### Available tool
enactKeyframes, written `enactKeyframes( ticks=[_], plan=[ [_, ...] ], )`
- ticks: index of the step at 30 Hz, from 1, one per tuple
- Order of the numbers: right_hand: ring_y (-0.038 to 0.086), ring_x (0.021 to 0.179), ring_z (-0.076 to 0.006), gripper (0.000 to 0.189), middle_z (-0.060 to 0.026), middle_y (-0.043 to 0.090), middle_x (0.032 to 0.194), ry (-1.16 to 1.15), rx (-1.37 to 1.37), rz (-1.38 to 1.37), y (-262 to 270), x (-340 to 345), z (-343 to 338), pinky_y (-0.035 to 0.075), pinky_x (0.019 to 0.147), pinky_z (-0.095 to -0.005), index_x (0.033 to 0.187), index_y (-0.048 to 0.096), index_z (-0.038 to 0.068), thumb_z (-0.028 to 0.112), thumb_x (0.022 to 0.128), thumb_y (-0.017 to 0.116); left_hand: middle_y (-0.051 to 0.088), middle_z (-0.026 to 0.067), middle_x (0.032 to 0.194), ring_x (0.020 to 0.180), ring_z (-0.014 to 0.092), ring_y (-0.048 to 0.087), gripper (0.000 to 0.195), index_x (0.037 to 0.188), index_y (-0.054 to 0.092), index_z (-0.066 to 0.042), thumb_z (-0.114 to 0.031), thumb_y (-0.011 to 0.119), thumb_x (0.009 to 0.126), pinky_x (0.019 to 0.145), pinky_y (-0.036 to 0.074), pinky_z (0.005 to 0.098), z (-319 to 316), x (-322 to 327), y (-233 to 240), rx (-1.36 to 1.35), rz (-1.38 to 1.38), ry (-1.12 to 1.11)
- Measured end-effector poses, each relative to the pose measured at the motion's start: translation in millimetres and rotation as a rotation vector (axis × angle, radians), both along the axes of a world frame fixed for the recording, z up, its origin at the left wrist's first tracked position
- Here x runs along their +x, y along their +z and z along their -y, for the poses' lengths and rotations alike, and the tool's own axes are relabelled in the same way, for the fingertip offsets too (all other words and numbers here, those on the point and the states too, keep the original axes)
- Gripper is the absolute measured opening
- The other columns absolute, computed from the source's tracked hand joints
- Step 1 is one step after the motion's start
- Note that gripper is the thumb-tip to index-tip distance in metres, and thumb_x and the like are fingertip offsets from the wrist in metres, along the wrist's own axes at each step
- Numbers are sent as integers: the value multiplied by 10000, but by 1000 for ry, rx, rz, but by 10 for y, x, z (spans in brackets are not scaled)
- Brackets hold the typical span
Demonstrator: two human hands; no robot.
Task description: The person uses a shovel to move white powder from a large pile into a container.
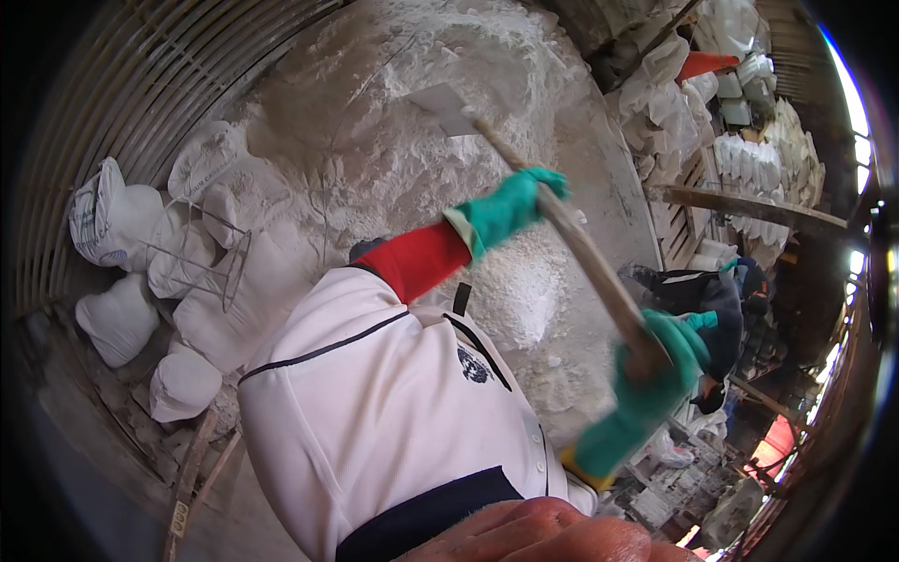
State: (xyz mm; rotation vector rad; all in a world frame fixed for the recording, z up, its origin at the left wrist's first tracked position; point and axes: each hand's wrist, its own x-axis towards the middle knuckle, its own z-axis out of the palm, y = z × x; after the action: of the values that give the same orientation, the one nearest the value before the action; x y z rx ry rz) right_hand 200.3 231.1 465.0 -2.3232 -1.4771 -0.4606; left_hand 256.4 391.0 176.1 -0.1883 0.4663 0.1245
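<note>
A shovel with a wooden handle crosses in front of me. Its flat metal blade rests at or just over a broad heap of white powder; contact is hard to tell. My left hand, in a green rubber glove below a red sleeve, grips the handle partway down. Around the handle's upper end is my right hand, also green-gloved and blurred. Between my body and the handle lies a smaller mound of brighter powder.
Filled white sacks and a thin metal frame stand at left, beside a slatted wall. Another person is close by at right, behind my right hand. A timber beam and plastic bags lie beyond the low edge.
</note>
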Motion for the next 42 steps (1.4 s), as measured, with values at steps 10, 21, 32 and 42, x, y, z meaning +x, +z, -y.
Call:
enactKeyframes(
  ticks=[10, 21, 32, 42],
  plan=[
    [595, 819, -240, 308, -78, 630, 885, -123, 18, 126, 427, -385, 389, 477, 747, -370, 926, 601, 26, 151, 694, 761, 613, 110, 782, 753, 228, 615, 124, 919, 555, 10, -79, 501, 853, 805, 528, 364, 212, -154, 765, 5, -6, -199],
    [602, 757, -278, 199, -119, 617, 816, 76, -243, 427, 782, 353, -200, 476, 658, -366, 841, 635, 8, 98, 677, 704, 630, 103, 797, 773, 221, 635, 174, 941, 573, 5, -132, 482, 883, 800, 536, 389, -497, 352, 1388, 229, 190, 130],
    [604, 759, -278, 368, -69, 636, 841, 40, -40, -238, -543, 632, -708, 501, 651, -328, 899, 652, 121, 24, 544, 669, 635, 111, 791, 754, 247, 630, 125, 863, 609, 6, -15, 610, 740, 847, 514, 372, -1130, 651, -684, 214, 8, -2],
    [574, 701, -299, 150, -106, 573, 749, -56, -182, -571, -911, -548, 46, 469, 567, -406, 719, 605, 72, 144, 607, 675, 593, 48, 731, 654, 189, 591, 134, 859, 578, -38, -71, 622, 737, 726, 499, 302, -853, -253, -1201, 288, 138, -73]
  ],
)
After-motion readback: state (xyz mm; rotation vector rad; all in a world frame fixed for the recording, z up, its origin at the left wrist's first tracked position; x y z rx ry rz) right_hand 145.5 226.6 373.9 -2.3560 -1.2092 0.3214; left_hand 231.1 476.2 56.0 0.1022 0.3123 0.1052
